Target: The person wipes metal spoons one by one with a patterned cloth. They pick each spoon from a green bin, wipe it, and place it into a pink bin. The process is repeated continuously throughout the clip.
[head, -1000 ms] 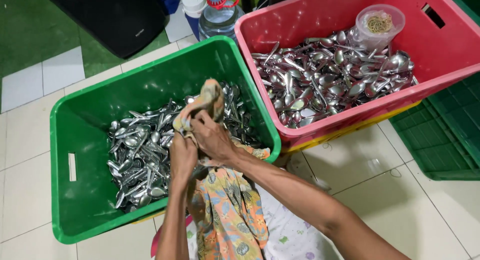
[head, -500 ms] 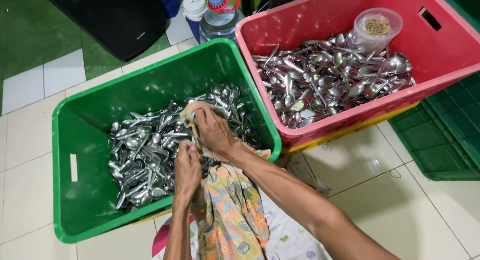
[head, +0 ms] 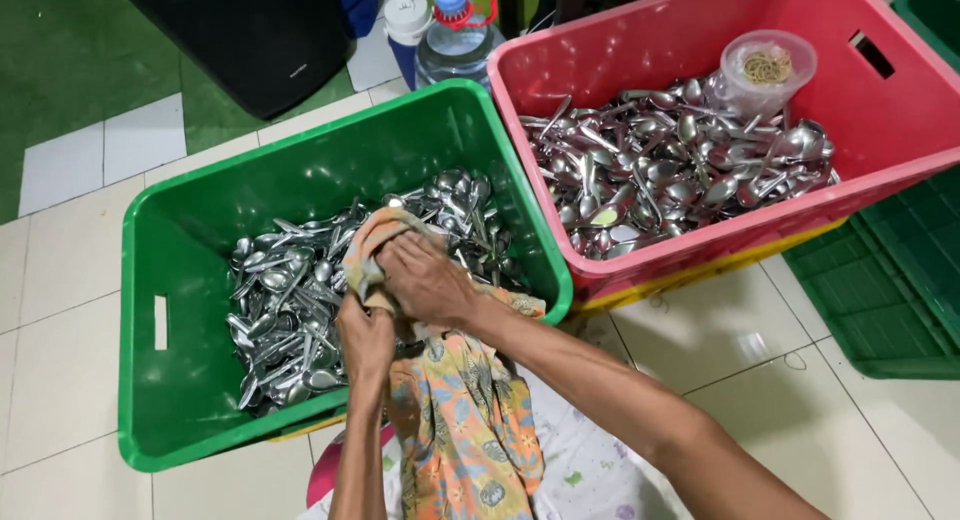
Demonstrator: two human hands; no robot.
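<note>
Both my hands work over a green crate (head: pixel 180 280) that holds a heap of metal spoons (head: pixel 290 290). My left hand (head: pixel 365 338) grips the lower part of an orange patterned cloth (head: pixel 465 430). My right hand (head: pixel 428 280) is wrapped over the cloth's bunched upper end, above the spoons. What the cloth covers between my hands is hidden. The cloth trails down over the crate's near rim toward my lap.
A red crate (head: pixel 900 110) at the right holds many more spoons (head: pixel 670 170) and a clear tub of rubber bands (head: pixel 765 70). A water bottle (head: pixel 455 30) and a white-capped bottle (head: pixel 405 25) stand behind. A dark green crate (head: pixel 900 290) lies at the far right on the tiled floor.
My hands have lowered with the cloth from above the spoons closer to the pile, and the raised end of the cloth has been folded down under my right hand.
</note>
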